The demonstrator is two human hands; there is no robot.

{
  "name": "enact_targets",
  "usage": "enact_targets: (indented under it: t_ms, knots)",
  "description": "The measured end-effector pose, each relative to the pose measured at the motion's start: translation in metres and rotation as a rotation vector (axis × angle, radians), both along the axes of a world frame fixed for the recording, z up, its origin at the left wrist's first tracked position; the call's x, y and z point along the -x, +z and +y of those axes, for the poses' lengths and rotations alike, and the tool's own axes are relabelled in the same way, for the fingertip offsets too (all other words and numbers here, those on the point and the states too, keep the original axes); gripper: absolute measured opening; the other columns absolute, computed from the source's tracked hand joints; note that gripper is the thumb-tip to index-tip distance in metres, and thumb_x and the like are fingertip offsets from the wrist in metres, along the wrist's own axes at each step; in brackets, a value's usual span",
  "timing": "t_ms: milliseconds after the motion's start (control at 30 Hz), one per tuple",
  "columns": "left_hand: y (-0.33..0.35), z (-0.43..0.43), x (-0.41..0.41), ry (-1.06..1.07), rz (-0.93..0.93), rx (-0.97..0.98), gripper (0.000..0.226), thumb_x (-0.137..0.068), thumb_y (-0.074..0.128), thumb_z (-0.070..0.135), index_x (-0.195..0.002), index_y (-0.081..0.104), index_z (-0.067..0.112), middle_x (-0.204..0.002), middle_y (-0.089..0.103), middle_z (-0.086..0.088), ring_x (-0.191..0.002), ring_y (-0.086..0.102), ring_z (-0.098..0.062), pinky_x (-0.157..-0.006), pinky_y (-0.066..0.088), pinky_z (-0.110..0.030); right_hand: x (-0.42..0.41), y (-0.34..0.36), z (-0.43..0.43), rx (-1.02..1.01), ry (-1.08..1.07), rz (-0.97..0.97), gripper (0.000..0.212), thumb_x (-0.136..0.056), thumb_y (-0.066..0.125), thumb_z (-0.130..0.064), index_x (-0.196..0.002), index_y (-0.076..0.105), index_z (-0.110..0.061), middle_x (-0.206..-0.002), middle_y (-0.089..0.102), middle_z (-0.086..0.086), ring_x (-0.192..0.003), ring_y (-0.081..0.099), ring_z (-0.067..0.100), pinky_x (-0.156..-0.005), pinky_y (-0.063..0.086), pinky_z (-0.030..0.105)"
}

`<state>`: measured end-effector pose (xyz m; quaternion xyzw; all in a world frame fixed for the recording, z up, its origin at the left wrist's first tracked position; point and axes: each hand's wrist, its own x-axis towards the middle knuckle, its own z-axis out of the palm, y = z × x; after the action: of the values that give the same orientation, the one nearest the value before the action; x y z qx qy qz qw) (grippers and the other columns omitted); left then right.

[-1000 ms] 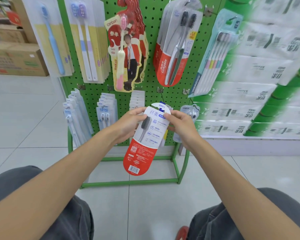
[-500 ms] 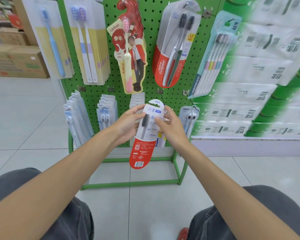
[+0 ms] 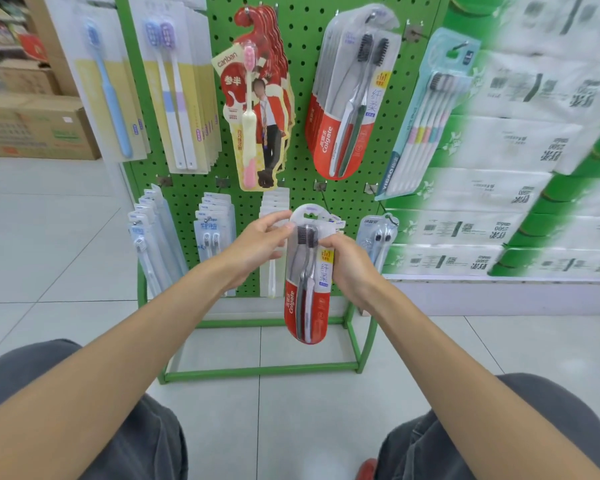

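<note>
The shop is lit brightly and evenly. Soft, pale shadows are seen on the floor tiles (image 3: 66,237) under the green rack (image 3: 194,209). White shine is seen on the plastic packs (image 3: 347,64) at the rack's top edge. The tissue packs (image 3: 499,150) at the right are smeared and blurred. Straight bars are seen bent near the rack's bottom corners.

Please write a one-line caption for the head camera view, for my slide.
Left hand and right hand hold a Colgate toothbrush pack before a green pegboard rack.
</note>
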<state>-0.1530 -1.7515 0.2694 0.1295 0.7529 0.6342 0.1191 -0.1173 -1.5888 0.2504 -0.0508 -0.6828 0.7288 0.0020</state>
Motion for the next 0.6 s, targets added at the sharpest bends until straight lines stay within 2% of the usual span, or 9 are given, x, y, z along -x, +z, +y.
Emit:
enact_targets:
  t_ms: [100, 167, 233, 333, 433, 500, 600]
  knots:
    - [0.006, -0.003, 0.006, -0.029, -0.006, -0.015, 0.042, -0.100, 0.055, 0.028, -0.141, 0.049, 0.026, -0.133, 0.057, 0.001, -0.122, 0.055, -0.013, -0.107, 0.045, -0.039, -0.003, 0.007, 0.001, 0.030, 0.023, 0.035, 0.034, -0.088, 0.047, -0.008, -0.116, 0.067, -0.004, -0.118, 0.066, 0.023, -0.106, 0.063, 0.038, -0.100, 0.043, 0.060]
    - [0.012, -0.006, 0.008, -0.034, -0.012, -0.041, 0.039, -0.097, 0.060, 0.026, -0.135, 0.053, 0.026, -0.126, 0.064, -0.003, -0.119, 0.059, -0.015, -0.106, 0.046, -0.041, -0.004, 0.008, 0.002, -0.008, 0.027, 0.074, 0.033, -0.095, 0.045, -0.002, -0.118, 0.067, -0.008, -0.117, 0.069, 0.016, -0.106, 0.065, 0.032, -0.099, 0.046, 0.058]
    - [0.020, -0.006, 0.007, -0.045, 0.021, -0.003, 0.040, -0.094, 0.064, 0.025, -0.132, 0.055, 0.027, -0.116, 0.067, -0.003, -0.113, 0.063, -0.016, -0.099, 0.050, -0.040, -0.004, 0.010, 0.003, -0.078, 0.017, 0.122, 0.031, -0.097, 0.048, -0.006, -0.117, 0.069, -0.016, -0.114, 0.072, 0.006, -0.110, 0.065, 0.027, -0.099, 0.048, 0.055]
    - [0.041, -0.007, 0.003, -0.072, 0.097, 0.074, 0.039, -0.093, 0.066, 0.023, -0.130, 0.057, 0.023, -0.108, 0.068, 0.001, -0.102, 0.067, -0.014, -0.082, 0.058, -0.029, -0.003, 0.021, 0.004, -0.183, -0.003, 0.190, 0.027, -0.099, 0.050, -0.011, -0.115, 0.069, -0.019, -0.111, 0.073, -0.001, -0.107, 0.067, 0.018, -0.098, 0.051, 0.044]
    - [0.070, -0.006, 0.001, -0.027, 0.231, 0.162, 0.030, -0.090, 0.070, 0.027, -0.119, 0.064, 0.021, -0.104, 0.072, 0.001, -0.097, 0.069, -0.015, -0.079, 0.060, -0.034, -0.004, 0.047, 0.004, -0.290, -0.054, 0.275, 0.020, -0.098, 0.054, -0.014, -0.110, 0.068, -0.023, -0.104, 0.073, -0.005, -0.096, 0.068, 0.009, -0.086, 0.054, 0.029]
    - [0.090, -0.004, -0.001, 0.044, 0.320, 0.197, 0.028, -0.085, 0.075, 0.030, -0.110, 0.067, 0.020, -0.096, 0.073, 0.000, -0.091, 0.070, -0.017, -0.077, 0.060, -0.037, -0.001, 0.068, 0.007, -0.395, -0.101, 0.315, 0.025, -0.098, 0.055, -0.016, -0.121, 0.063, -0.022, -0.105, 0.071, -0.002, -0.096, 0.065, 0.012, -0.084, 0.050, 0.029]
    - [0.123, -0.001, -0.005, 0.158, 0.458, 0.253, 0.026, -0.080, 0.079, 0.036, -0.097, 0.067, 0.021, -0.085, 0.073, -0.001, -0.079, 0.070, -0.020, -0.069, 0.057, -0.037, 0.003, 0.106, 0.009, -0.528, -0.150, 0.330, 0.037, -0.099, 0.054, -0.019, -0.136, 0.053, -0.018, -0.108, 0.065, -0.003, -0.105, 0.060, 0.015, -0.093, 0.048, 0.030]
